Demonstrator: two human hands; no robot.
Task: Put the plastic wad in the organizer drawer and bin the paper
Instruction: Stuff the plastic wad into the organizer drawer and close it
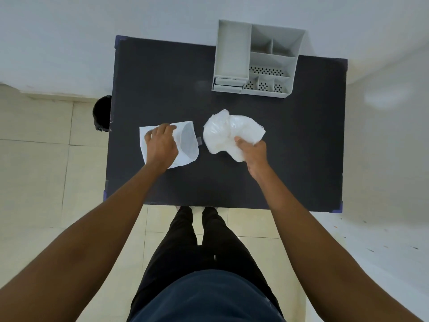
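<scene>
My dark blue shirt [206, 296] fills the bottom of the view, with my black trousers [197, 240] below it running down to the pale floor tiles [34, 170] at the near edge of the desk [290, 170]. Both my bare forearms reach out over that dark desk.

My left hand [161, 145] lies palm down on the paper [185, 145], fingers spread and slightly curled over its near-left part; whether they pinch the sheet or only press it, I cannot tell. The paper is white, lies flat on the desk, and one side curls up a little towards the plastic wad.

My right hand [251, 151] grips the plastic wad [228, 131] at its near-right edge, thumb on top and fingers closed underneath. The wad is a crumpled, translucent white bundle, just to the right of the paper with a narrow strip of desk between them. Its far side seems to rest on the desk.

The grey organizer [255, 59] stands well beyond the plastic wad, at the far edge of the desk. It has open compartments on top, some with perforated bottoms, and its drawer [228, 84] sits at the lower left front, facing me.

A black bin [102, 112] stands on the floor beside the desk, left of the paper and partly hidden by the desk edge.
</scene>
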